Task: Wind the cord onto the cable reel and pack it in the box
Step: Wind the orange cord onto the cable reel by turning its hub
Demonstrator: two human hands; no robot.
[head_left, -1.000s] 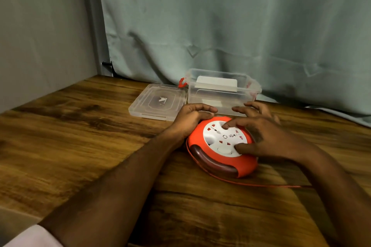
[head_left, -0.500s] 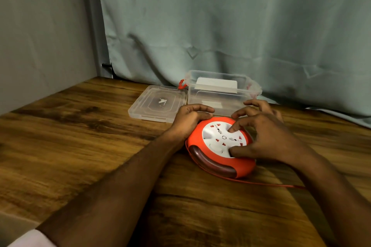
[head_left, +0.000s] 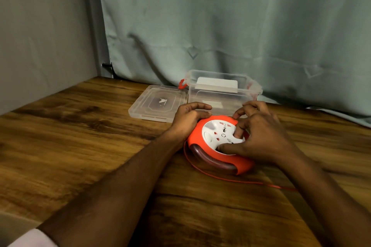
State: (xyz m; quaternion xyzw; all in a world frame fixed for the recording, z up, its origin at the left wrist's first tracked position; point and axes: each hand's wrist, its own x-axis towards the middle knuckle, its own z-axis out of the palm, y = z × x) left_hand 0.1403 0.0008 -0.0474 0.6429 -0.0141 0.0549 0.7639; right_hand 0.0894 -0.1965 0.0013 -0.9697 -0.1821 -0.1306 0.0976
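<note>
Cable reel (head_left: 218,146) lies flat on the worktop (head_left: 80,146), socket face up, toward the far edge and just in front of the box (head_left: 223,90). Being round, it has no long axis across the worktop; its spindle axis stands roughly vertical, its dark window faces the near edge.

Left hand (head_left: 187,119) is cupped against the reel's left rim, grip closed around the orange housing, judged to brace it against turning. Right hand (head_left: 259,134) rests on the white centre disc, fingertips (head_left: 237,133) and thumb pressed into its recesses, a narrow grip on the disc, judged placed to rotate it and draw cord in.

Cord (head_left: 241,181) leaves the reel's left side, curves along its near side on the worktop and runs toward the right edge; its end is hidden. Winding is judged unfinished.

Box stands open near the far edge, lid (head_left: 158,102) flat just beside it on the left, touching or nearly so; judged ready to receive the reel
</note>
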